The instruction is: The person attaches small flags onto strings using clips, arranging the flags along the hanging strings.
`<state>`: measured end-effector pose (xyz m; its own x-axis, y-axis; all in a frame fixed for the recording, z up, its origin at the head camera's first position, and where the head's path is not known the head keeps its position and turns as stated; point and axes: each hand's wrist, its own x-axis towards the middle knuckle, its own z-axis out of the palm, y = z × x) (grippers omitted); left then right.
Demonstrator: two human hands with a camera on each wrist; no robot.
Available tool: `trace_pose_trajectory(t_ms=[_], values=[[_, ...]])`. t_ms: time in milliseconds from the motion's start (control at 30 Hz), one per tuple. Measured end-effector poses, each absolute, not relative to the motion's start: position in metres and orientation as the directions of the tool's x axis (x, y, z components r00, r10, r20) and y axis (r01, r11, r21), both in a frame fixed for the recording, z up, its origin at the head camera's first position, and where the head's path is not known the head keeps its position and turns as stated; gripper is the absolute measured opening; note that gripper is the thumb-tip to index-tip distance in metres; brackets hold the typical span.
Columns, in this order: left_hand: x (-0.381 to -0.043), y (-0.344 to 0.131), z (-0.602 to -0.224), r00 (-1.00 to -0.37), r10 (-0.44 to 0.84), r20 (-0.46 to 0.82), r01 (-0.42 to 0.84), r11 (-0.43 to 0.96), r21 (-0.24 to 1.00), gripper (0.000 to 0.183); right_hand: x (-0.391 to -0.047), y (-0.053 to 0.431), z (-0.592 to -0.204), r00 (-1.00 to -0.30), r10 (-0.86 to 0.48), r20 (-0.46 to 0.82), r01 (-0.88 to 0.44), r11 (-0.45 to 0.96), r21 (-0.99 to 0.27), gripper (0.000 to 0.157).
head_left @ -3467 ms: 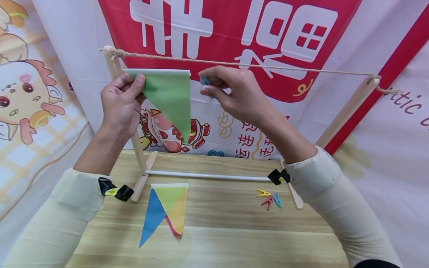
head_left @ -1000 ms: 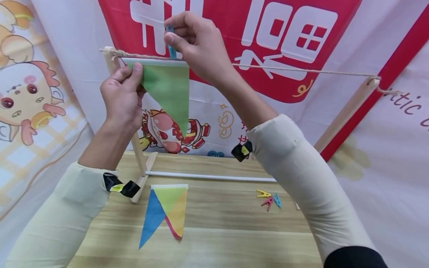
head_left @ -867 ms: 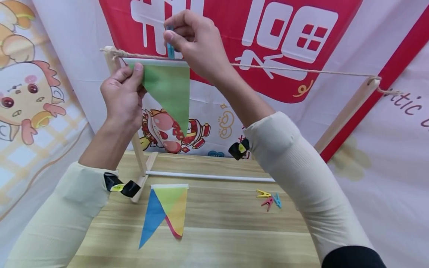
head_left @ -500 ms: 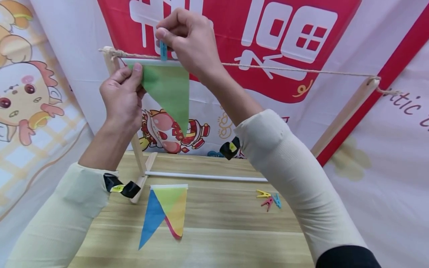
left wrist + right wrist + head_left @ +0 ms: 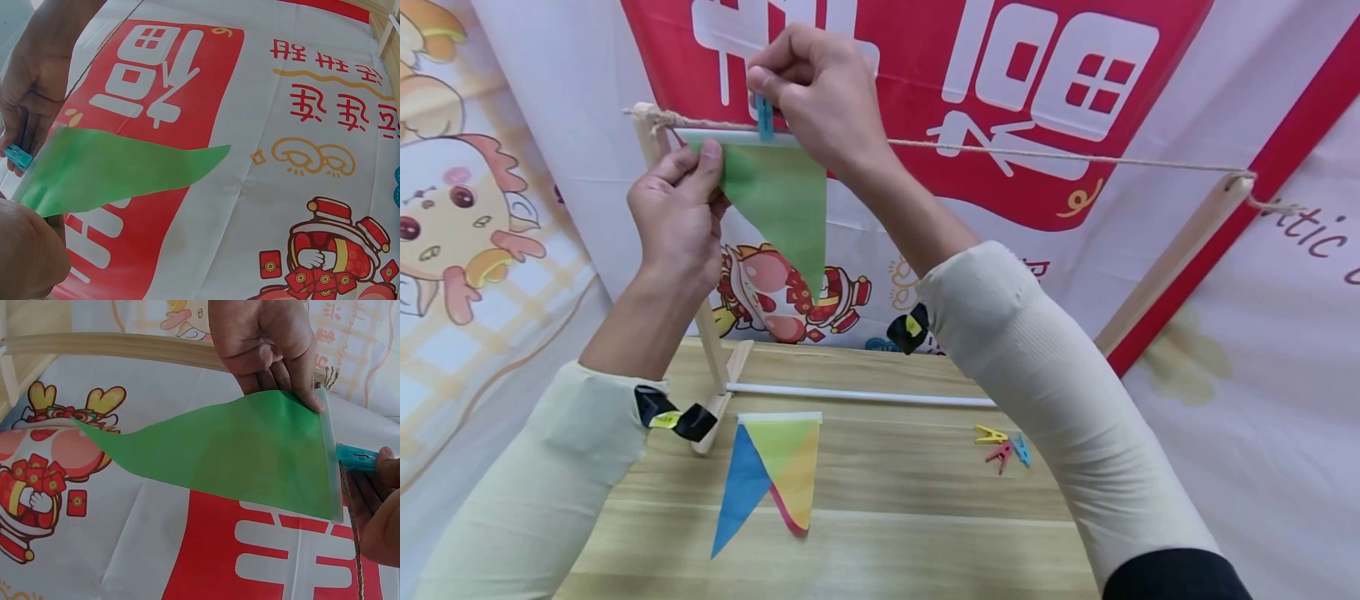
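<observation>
A green triangular pennant (image 5: 782, 200) with a white top band hangs at the left part of a twine line (image 5: 1037, 153). My left hand (image 5: 673, 212) pinches its upper left corner between thumb and fingers. Above the band, my right hand (image 5: 827, 96) pinches a blue clothespin (image 5: 765, 117), whose lower end overlaps the white band and the twine. The right wrist view shows the clothespin (image 5: 357, 457) right at the middle of the band's edge. In the left wrist view the pennant (image 5: 119, 172) spreads sideways, its tip free.
Wooden posts (image 5: 1180, 258) hold up the twine, and a white rod (image 5: 865, 395) joins their feet. On the wooden table (image 5: 925, 550) lie overlapping pennants (image 5: 741, 492) in several colours. Further right are yellow (image 5: 991, 434), red (image 5: 1000, 456) and blue clothespins (image 5: 1021, 450). A printed banner hangs behind.
The pennant has risen slightly to the twine. My right hand has carried the blue clothespin left and up to above the band, then slid it a little further left and down onto the band.
</observation>
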<state>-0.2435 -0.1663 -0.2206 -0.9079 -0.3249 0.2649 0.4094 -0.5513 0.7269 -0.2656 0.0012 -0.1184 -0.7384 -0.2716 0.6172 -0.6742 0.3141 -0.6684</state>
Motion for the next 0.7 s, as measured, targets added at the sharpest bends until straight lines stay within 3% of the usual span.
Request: trace_pose_trajectory(t_ms=[400,700], values=[[-0.2497,-0.1687,-0.2203,-0.916,-0.313,0.251,0.395,-0.592,0.702,0.04,-0.2702,-0.0074,-0.118,-0.755,-0.325,0.57,-0.653,0.451,-0.608,0.021],[-0.2469,-0.167,-0.2176,-0.919,-0.311,0.243,0.388,-0.597,0.702,0.039,-0.2702,-0.0047,-0.1127,-0.759,-0.399,0.514,-0.649,0.519,-0.556,0.032]])
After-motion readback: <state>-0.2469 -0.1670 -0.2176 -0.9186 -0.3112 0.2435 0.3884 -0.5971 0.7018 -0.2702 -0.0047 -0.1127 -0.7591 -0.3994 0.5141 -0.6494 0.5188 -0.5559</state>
